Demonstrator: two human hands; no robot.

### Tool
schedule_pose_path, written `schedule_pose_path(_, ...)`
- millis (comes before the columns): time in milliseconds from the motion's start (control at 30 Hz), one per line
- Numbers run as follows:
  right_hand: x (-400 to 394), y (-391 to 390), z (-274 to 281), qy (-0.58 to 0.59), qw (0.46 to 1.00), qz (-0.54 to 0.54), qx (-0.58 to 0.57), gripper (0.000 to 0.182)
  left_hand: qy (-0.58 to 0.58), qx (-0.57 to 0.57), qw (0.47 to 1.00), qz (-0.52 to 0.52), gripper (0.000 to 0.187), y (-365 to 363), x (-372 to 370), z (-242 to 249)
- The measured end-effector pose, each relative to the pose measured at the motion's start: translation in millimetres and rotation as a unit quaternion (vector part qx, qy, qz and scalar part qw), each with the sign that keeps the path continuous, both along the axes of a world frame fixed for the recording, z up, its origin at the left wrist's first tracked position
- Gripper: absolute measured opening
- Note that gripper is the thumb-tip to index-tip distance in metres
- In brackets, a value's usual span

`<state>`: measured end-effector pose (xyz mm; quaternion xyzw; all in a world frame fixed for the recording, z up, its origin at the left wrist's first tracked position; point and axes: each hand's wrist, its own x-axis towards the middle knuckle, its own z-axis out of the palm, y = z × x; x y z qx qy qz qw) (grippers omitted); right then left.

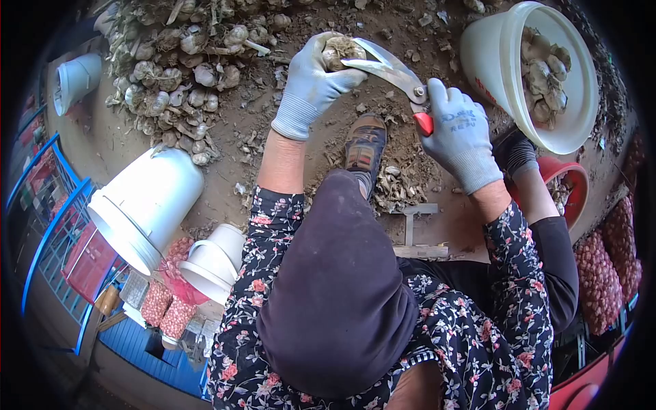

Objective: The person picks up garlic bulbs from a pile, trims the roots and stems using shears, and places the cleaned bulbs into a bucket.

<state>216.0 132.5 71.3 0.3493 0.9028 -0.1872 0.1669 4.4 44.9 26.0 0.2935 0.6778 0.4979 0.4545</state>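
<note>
Tilted white bucket (488, 51): garlic heads (544, 75) inside; left hand (307, 78) grasping bulb (339, 51), right hand (458, 133) clenched round shears (393, 76)

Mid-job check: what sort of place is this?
Likely a garlic-trimming yard or shed, though I can't tell which: there's a heap of garlic bulbs, red-handled shears in the right hand, and packed mesh sacks at the right edge.

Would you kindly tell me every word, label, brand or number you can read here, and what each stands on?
None can be read with certainty.
Right-hand glove: dark print across the back, too blurred to read.
White bucket at upper right: red marking on its side, too small and steeply angled to read.
</note>
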Motion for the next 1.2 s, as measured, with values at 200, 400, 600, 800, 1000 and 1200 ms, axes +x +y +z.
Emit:
schedule_pose_path(200,-11.8,-5.1,-3.1,-0.013,0.999,0.007,-0.048,0.051,0.338,0.007,0.938,-0.072,0.057,1.7,5.3,-1.0)
schedule_pose_path(400,9.1,-5.0,-33.2,0.017,0.994,-0.003,-0.107,0.037,0.357,0.051,0.925,-0.117,0.056,5.6,5.7,6.1)
schedule_pose_path(600,45.8,-15.7,-68.9,0.043,0.966,-0.195,-0.165,0.026,0.072,-0.052,0.99,-0.11,0.066,22.7,22.9,13.3)
schedule_pose_path(800,49.0,-48.6,-82.6,0.089,0.954,-0.193,-0.213,0.031,0.015,0.209,0.968,-0.139,0.068,74.4,64.1,61.5)
schedule_pose_path(1000,48.1,-51.0,-77.0,0.03,0.943,-0.225,-0.242,0.034,0.439,-0.261,0.832,0.215,0.052,12.8,-83.7,-18.0)
schedule_pose_path(1200,13.9,-54.2,-67.0,0.034,0.925,-0.19,-0.328,0.035,0.479,-0.428,0.763,0.073,0.061,2.3,-149.1,-59.1)
